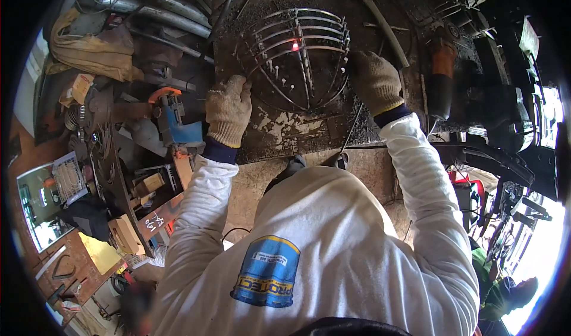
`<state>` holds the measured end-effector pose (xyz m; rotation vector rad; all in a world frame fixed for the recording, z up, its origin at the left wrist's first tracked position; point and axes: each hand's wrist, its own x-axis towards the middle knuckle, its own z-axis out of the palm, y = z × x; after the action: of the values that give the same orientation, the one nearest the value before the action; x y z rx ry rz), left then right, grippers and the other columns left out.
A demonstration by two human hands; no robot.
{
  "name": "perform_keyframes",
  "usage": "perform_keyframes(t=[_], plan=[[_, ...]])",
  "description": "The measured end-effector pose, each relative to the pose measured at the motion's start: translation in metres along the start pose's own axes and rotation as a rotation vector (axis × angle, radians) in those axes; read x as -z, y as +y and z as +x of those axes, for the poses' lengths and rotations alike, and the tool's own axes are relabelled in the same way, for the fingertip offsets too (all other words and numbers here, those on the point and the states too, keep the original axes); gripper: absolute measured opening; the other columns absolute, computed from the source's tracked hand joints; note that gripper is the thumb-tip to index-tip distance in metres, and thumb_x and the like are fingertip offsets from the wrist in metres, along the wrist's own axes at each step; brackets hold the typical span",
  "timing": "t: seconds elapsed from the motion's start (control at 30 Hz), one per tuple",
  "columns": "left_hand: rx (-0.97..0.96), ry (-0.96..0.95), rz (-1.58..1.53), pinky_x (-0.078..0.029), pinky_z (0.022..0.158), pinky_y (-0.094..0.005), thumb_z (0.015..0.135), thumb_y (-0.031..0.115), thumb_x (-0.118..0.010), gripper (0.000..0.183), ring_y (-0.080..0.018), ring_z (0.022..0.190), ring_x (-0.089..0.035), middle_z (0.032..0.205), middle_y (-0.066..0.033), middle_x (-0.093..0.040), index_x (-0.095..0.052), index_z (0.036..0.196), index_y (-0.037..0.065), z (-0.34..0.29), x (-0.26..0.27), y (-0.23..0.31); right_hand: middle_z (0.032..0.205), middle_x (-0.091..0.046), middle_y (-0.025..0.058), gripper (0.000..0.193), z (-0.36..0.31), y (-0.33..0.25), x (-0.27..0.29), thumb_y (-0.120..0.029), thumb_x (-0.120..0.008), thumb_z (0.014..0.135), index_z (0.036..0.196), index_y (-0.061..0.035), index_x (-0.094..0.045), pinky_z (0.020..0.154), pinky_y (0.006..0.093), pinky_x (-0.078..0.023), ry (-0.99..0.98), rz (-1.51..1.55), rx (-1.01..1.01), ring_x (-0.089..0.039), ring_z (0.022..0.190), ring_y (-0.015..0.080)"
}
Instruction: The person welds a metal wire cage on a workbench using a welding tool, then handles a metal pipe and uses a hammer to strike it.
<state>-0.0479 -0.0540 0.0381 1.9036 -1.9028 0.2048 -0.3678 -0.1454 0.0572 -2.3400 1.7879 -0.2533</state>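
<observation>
A curved metal grille [307,68] of pale bars lies on the dark, grimy worktable [279,130] in front of me. One spot where its bars cross glows red. My left hand [229,107], in a cream knit glove, is closed beside the grille's lower left rim; what its fingers hold, if anything, I cannot make out. My right hand [379,83], gloved alike, is beside the grille's right edge, its back turned up. Its fingertips are lost in shadow, so their grip does not show. A thin rod [355,124] slants below the right hand to the table's near edge.
A hammer [388,29] lies beyond my right hand, with an orange and black power tool [441,68] farther right. To the left are a blue tool [178,122], a crumpled tan cloth [89,47] and metal pipes [160,8]. A person in green [499,291] is at lower right.
</observation>
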Motion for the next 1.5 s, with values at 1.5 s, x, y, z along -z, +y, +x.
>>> perform_keyframes(t=[1.5], plan=[[-0.087,0.047,-0.156,-0.057,0.087,-0.0435,0.095,0.017,-0.078,0.025,-0.0344,0.098,-0.071,0.111,-0.0164,-0.075,-0.074,0.117,0.007,-0.024,0.043,0.057,0.101,-0.076,0.0255,0.077,-0.072,0.007,0.031,-0.050,-0.069,0.096,0.158,-0.0112,-0.045,0.081,0.0515,-0.059,-0.299,0.303,-0.333,-0.075,0.097,0.0427]])
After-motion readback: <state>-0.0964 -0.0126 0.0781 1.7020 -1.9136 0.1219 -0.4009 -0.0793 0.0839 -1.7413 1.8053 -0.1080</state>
